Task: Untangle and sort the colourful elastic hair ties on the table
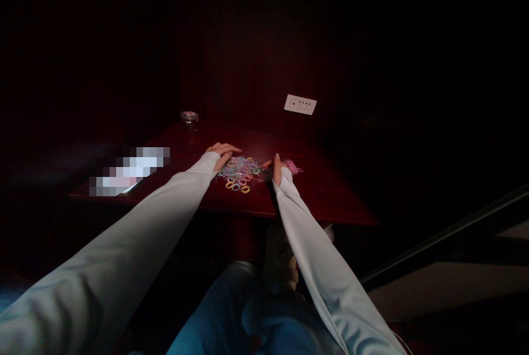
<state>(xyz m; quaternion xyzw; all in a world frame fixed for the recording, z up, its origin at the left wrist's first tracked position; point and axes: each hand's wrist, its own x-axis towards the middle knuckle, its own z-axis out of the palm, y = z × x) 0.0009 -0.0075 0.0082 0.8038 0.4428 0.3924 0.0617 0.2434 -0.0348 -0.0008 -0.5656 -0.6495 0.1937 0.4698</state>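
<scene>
Left hand (223, 150): fingers outstretched — beside heaped, multicoloured pastel ring-shaped bands (239, 170)
Right hand (276, 168): at their other side — can't tell whether holding anything

Clear lidded jar (189, 122) on dark red table (326, 198), white socket plate (300, 104) on wall (243, 82), bright pixelated object (134, 172)

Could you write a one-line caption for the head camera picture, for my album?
Left hand and right hand flank a pile of colourful bands on a dark red table, a jar beyond.
</scene>
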